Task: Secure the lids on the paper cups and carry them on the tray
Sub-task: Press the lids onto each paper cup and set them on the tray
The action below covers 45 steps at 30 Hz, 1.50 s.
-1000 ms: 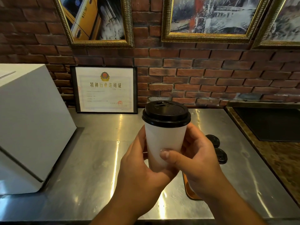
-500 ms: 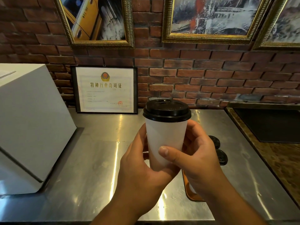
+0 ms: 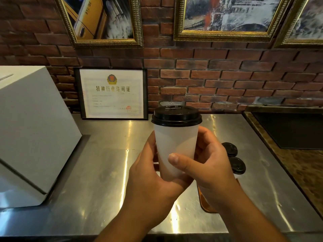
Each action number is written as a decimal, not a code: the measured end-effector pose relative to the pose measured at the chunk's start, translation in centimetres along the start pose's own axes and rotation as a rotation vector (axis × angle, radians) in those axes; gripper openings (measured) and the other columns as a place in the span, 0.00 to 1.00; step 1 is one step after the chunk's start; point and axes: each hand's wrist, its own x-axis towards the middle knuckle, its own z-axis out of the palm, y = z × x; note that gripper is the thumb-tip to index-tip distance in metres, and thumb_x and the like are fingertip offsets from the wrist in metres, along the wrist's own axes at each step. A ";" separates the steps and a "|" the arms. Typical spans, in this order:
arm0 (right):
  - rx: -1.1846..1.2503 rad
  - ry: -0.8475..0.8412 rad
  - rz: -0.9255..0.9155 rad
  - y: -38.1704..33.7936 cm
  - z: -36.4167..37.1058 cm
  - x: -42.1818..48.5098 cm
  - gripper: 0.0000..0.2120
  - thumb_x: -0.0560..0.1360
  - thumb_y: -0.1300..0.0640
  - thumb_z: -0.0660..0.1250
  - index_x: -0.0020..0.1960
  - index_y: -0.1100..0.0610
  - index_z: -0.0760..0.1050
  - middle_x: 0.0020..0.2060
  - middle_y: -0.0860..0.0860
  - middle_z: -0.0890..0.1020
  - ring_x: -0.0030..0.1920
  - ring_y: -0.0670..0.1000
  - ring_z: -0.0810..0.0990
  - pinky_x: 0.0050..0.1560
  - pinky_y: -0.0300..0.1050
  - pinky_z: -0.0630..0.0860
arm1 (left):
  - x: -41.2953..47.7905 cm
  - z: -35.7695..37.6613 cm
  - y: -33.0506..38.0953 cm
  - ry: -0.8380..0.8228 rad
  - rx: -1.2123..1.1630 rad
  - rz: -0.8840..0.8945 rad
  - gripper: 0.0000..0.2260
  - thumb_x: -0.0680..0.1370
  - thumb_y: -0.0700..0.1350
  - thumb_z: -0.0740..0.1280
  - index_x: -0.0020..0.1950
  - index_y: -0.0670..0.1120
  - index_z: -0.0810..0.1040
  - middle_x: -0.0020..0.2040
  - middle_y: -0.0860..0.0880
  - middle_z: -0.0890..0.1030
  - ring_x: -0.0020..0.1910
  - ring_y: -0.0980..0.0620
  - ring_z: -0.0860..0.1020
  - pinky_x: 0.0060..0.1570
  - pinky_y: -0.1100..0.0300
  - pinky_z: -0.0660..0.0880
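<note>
- Your left hand and right hand are both wrapped around one white paper cup, held upright above the steel counter.
- Left hand: the palm cups the lower left wall and base of the cup; its fingers are closed on the far side, hidden from view.
- Right hand: the thumb lies across the near wall of the cup, and the fingers curl around its right side.
- A black lid sits on the cup's rim, above both grips and touched by neither hand.
- Just right of your right hand, two more black-lidded cups stand side by side; their walls are mostly hidden behind the hand.
- Below your right wrist, a corner of the brown tray shows on the counter.
- Well left of the grip stands a white box; beyond the held cup, a framed certificate leans against the brick wall.
</note>
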 end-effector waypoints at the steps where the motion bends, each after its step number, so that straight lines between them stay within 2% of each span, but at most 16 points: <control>1: 0.001 -0.007 0.002 0.0 -0.1 0.0 0.34 0.62 0.49 0.84 0.64 0.36 0.75 0.56 0.39 0.84 0.59 0.43 0.84 0.45 0.38 0.85 | 0.0 0.0 0.0 -0.001 0.002 0.002 0.45 0.57 0.84 0.68 0.73 0.77 0.62 0.63 0.71 0.76 0.60 0.70 0.75 0.39 0.73 0.77; 4: -0.003 -0.016 0.007 -0.2 -0.2 0.0 0.32 0.62 0.46 0.82 0.64 0.36 0.76 0.57 0.41 0.84 0.60 0.45 0.84 0.46 0.40 0.85 | 0.0 -0.1 0.1 -0.012 0.004 0.000 0.44 0.58 0.83 0.69 0.72 0.77 0.61 0.63 0.70 0.76 0.60 0.69 0.75 0.39 0.74 0.77; 9: 0.000 0.010 0.005 0.0 -0.3 0.2 0.38 0.60 0.44 0.83 0.68 0.41 0.74 0.58 0.42 0.84 0.60 0.46 0.84 0.47 0.41 0.85 | -0.1 0.2 -0.1 -0.032 0.040 -0.001 0.45 0.59 0.73 0.74 0.73 0.76 0.60 0.63 0.71 0.75 0.59 0.68 0.76 0.42 0.71 0.80; 13: -0.010 0.022 -0.016 0.2 -0.2 0.2 0.36 0.60 0.45 0.84 0.65 0.36 0.74 0.57 0.39 0.84 0.60 0.44 0.83 0.47 0.38 0.85 | -0.1 0.2 0.0 -0.027 0.033 0.001 0.43 0.60 0.74 0.74 0.73 0.77 0.61 0.63 0.71 0.76 0.59 0.68 0.76 0.43 0.71 0.80; 17: 0.018 -0.005 -0.013 0.3 -0.4 0.1 0.33 0.63 0.46 0.82 0.65 0.35 0.75 0.58 0.41 0.84 0.61 0.45 0.83 0.48 0.39 0.85 | 0.1 -0.1 0.4 -0.028 0.021 0.012 0.45 0.60 0.81 0.71 0.74 0.74 0.62 0.63 0.70 0.76 0.61 0.68 0.75 0.41 0.75 0.77; 21: 0.006 0.012 -0.034 0.3 -0.6 -0.1 0.33 0.65 0.48 0.83 0.67 0.38 0.75 0.59 0.41 0.84 0.61 0.46 0.84 0.49 0.39 0.85 | -0.1 0.1 0.2 -0.032 0.062 0.013 0.43 0.61 0.76 0.73 0.73 0.76 0.60 0.63 0.71 0.75 0.62 0.69 0.74 0.41 0.76 0.76; 26: -0.005 0.029 -0.051 0.5 -0.6 -0.1 0.34 0.63 0.50 0.84 0.64 0.34 0.75 0.59 0.40 0.84 0.61 0.45 0.83 0.48 0.39 0.85 | -0.3 0.1 0.0 -0.025 0.071 -0.005 0.39 0.61 0.75 0.73 0.68 0.79 0.60 0.62 0.73 0.75 0.61 0.70 0.75 0.39 0.79 0.73; 30: -0.019 0.036 -0.057 0.4 -0.4 -0.4 0.36 0.64 0.49 0.83 0.67 0.35 0.73 0.60 0.40 0.84 0.62 0.45 0.83 0.48 0.38 0.84 | -0.2 -0.2 0.2 -0.011 0.077 0.002 0.41 0.59 0.83 0.68 0.70 0.77 0.61 0.62 0.73 0.75 0.61 0.70 0.74 0.41 0.79 0.73; 34: -0.007 0.030 -0.044 0.4 -0.6 -0.5 0.37 0.66 0.53 0.83 0.71 0.44 0.72 0.60 0.43 0.84 0.62 0.47 0.84 0.50 0.40 0.85 | -0.2 -0.2 0.3 -0.017 0.077 0.011 0.39 0.61 0.78 0.73 0.68 0.80 0.60 0.62 0.74 0.75 0.62 0.71 0.74 0.40 0.80 0.72; 37: -0.030 0.038 -0.050 0.4 -0.7 -0.5 0.38 0.64 0.53 0.84 0.70 0.42 0.72 0.60 0.42 0.84 0.62 0.47 0.83 0.50 0.41 0.85 | -0.2 0.0 0.2 -0.017 0.094 0.007 0.39 0.60 0.75 0.73 0.67 0.81 0.59 0.61 0.76 0.73 0.61 0.73 0.72 0.38 0.81 0.71; 42: -0.024 0.020 -0.050 0.7 -0.8 -0.3 0.37 0.65 0.55 0.83 0.69 0.39 0.72 0.60 0.40 0.84 0.62 0.45 0.83 0.50 0.39 0.85 | -0.2 0.0 0.1 0.007 0.095 0.015 0.38 0.61 0.75 0.75 0.65 0.83 0.59 0.60 0.78 0.73 0.61 0.74 0.72 0.37 0.83 0.69; 45: -0.008 -0.023 -0.033 0.6 -0.8 -0.3 0.37 0.66 0.54 0.83 0.70 0.39 0.72 0.61 0.41 0.84 0.63 0.46 0.83 0.51 0.40 0.85 | -0.1 -0.1 0.2 0.017 0.094 0.022 0.37 0.61 0.77 0.72 0.66 0.82 0.60 0.60 0.78 0.73 0.61 0.74 0.72 0.37 0.83 0.68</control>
